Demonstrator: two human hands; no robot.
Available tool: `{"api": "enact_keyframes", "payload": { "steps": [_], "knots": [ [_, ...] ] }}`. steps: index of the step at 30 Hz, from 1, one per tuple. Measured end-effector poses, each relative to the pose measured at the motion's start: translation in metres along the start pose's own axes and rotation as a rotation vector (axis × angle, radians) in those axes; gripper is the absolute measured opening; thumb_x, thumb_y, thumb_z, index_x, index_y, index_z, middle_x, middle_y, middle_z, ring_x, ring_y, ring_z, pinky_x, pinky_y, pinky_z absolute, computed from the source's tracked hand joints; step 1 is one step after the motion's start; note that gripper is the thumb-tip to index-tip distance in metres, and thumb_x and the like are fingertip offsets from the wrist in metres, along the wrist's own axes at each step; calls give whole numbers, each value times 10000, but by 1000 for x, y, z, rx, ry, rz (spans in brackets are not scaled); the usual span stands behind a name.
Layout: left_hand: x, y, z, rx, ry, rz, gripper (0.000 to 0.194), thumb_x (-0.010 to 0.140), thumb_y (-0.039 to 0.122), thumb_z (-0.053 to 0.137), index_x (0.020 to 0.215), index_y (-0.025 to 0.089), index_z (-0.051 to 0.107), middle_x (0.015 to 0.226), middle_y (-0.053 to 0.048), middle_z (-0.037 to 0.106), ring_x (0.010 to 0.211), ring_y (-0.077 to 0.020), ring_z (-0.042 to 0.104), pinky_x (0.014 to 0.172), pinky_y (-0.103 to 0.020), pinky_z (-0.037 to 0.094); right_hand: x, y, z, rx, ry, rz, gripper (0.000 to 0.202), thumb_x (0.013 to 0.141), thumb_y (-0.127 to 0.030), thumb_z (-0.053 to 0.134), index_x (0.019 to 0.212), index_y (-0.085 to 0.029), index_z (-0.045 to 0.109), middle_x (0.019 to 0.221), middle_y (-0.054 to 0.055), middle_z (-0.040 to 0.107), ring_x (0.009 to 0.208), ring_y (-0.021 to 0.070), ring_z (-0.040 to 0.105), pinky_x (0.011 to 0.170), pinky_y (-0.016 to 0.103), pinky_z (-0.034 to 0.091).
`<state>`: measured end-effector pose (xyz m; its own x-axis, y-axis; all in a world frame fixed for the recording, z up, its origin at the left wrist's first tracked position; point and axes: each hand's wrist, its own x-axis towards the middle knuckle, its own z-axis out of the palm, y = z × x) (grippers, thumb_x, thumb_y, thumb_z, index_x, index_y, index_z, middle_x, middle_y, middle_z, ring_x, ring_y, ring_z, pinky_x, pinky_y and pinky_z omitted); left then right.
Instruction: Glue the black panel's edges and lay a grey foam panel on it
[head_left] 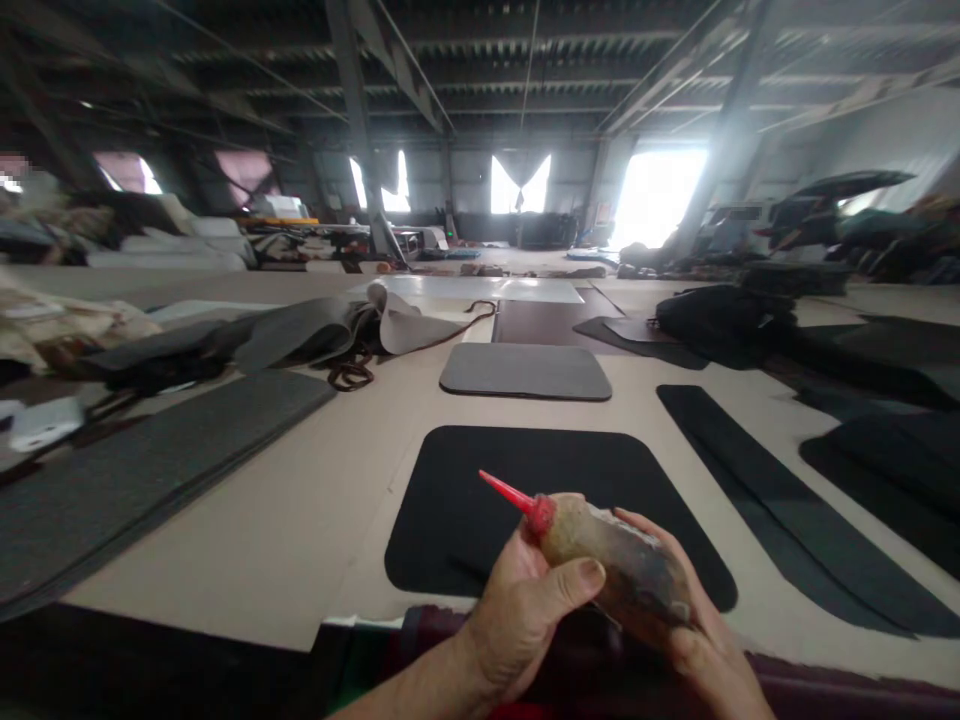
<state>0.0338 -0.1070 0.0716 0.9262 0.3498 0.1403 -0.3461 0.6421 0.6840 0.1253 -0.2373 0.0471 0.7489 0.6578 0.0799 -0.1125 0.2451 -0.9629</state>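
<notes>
A stained glue bottle [622,560] with a long red nozzle lies across both of my hands, its tip pointing up and to the left. My left hand [525,600] is wrapped round the neck end, thumb over the near side. Around the bottle's base end curls my right hand [705,640]. Below and beyond them, a black rounded panel [465,500] lies flat on the beige table [300,510]. Behind that panel sits a smaller grey rounded panel [525,370].
Long black strips [780,510] lie at the right, near a dark heap of cloth [720,320]. A thick grey felt-like sheet [165,480] covers the left side. Curled grey material [315,325] and a brown cord [351,374] rest farther back.
</notes>
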Motion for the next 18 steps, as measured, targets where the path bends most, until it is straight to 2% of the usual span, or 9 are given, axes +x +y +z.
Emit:
{"api": "enact_keyframes", "payload": {
  "steps": [3, 5, 8, 11, 13, 15, 16, 18],
  "knots": [
    [0, -8, -3, 36, 1, 1, 776, 695, 332, 928, 1297, 188, 461, 1353, -148, 567, 1204, -277, 581, 1035, -380, 464, 0, -4, 1, -75, 32, -22, 882, 553, -654, 875, 1294, -282, 574, 1211, 117, 653, 963, 319, 664, 821, 395, 552],
    [0, -11, -4, 142, 15, 30, 796, 662, 386, 947, 1277, 195, 479, 1397, -150, 532, 1273, -315, 529, 1098, -437, 429, 2, -3, -6, -107, 37, -27, 801, 562, -580, 884, 1241, -286, 578, 1087, 103, 680, 836, 290, 664, 704, 369, 549],
    [-2, -10, -5, 265, 10, 2, 865, 616, 463, 961, 1286, 190, 486, 1378, -157, 536, 1242, -346, 548, 1148, -513, 378, 9, -1, -22, -57, -50, 10, 762, 585, -563, 855, 1234, -284, 567, 1003, 113, 677, 710, 274, 647, 615, 382, 534],
    [-6, -10, -7, 267, -3, -61, 1009, 609, 512, 952, 1389, 197, 396, 1398, -174, 502, 1251, -361, 543, 1136, -539, 388, 16, -5, -32, -64, -144, 78, 768, 603, -541, 853, 1262, -276, 564, 907, 114, 672, 569, 232, 596, 514, 361, 494],
    [-8, -11, -12, 338, -1, -17, 1202, 540, 488, 986, 1479, 202, 292, 1442, -180, 451, 1359, -374, 437, 1173, -531, 345, 22, -13, -32, -110, -126, 68, 719, 610, -520, 859, 1227, -270, 588, 885, 107, 670, 554, 221, 588, 469, 329, 472],
    [-8, -11, -20, 516, 9, 57, 1321, 481, 429, 1011, 1528, 203, 236, 1471, -180, 417, 1400, -381, 374, 1192, -530, 319, 28, -25, -26, -204, -60, -39, 648, 613, -491, 866, 1170, -264, 623, 936, 108, 676, 649, 249, 638, 508, 324, 512],
    [-8, -12, -25, 638, 19, 99, 1287, 484, 394, 1007, 1523, 193, 275, 1470, -182, 420, 1400, -391, 365, 1198, -540, 305, 31, -33, -21, -283, -27, -110, 625, 604, -466, 878, 1145, -261, 641, 968, 106, 680, 712, 262, 659, 553, 324, 538],
    [-6, -12, -35, 884, 3, 171, 967, 597, 341, 940, 1425, 166, 471, 1417, -177, 493, 1373, -402, 392, 1217, -556, 250, 39, -47, -9, -459, -8, -233, 589, 575, -423, 902, 1094, -255, 679, 1011, 96, 689, 782, 265, 674, 611, 306, 557]
  ]
}}
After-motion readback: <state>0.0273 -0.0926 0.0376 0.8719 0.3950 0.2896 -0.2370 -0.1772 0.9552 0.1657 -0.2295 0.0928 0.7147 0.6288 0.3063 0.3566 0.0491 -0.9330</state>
